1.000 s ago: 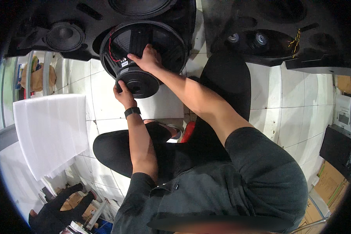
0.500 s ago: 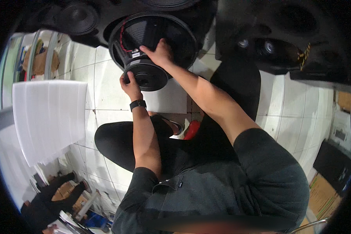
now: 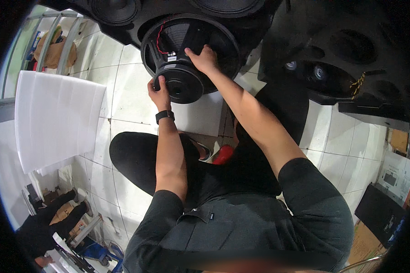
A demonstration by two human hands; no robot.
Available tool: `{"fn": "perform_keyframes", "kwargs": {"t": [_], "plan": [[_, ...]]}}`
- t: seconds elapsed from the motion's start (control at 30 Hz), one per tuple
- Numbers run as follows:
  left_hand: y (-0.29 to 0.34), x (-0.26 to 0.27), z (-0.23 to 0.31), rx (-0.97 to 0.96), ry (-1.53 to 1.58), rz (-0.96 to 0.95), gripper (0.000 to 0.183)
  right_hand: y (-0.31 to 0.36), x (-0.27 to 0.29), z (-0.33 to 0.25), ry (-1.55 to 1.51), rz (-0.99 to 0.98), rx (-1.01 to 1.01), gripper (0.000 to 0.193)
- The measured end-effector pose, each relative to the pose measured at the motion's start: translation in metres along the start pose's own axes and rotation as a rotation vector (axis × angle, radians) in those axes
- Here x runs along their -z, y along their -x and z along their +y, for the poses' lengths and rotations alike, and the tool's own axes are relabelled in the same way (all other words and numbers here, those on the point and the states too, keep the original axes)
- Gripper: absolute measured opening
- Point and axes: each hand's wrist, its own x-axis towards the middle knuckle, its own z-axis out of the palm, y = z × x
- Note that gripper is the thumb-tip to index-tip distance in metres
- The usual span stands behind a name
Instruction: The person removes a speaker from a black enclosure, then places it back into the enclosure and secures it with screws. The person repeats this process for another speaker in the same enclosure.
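Note:
A large black speaker driver [image 3: 180, 86] is tilted up in front of me, its round magnet end toward me and its wide basket beyond. My left hand [image 3: 160, 94] grips the magnet's left edge, thumb on top and fingers curled round the side. On the basket's frame rests my right hand [image 3: 204, 59], thumb stretched along a strut; some of its fingers are hidden behind the metal. Left of that thumb, a red wire [image 3: 159, 38] runs to a terminal [image 3: 171, 55] on the frame. The driver's far rim lies against or just before a black speaker cabinet [image 3: 264, 27].
Another black cabinet [image 3: 328, 50] with round openings and a yellow-black cable [image 3: 359, 85] stands at right. White foam sheets [image 3: 59, 120] are stacked at left. Boxes [image 3: 394, 179] line the right side. Another person [image 3: 52, 223] is at lower left. White tiles [image 3: 127, 104] cover the floor.
The view has shifted, so the driver and cabinets appear farther right. My right thumb has moved slightly away from the terminal. My left hand keeps its hold on the magnet.

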Motion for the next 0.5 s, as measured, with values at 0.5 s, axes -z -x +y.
{"fn": "perform_keyframes", "kwargs": {"t": [0.5], "plan": [[0.007, -0.002, -0.001, 0.165, 0.158, 0.025, 0.053, -0.013, -0.026, 0.043, -0.126, -0.008, 0.194, 0.057]]}}
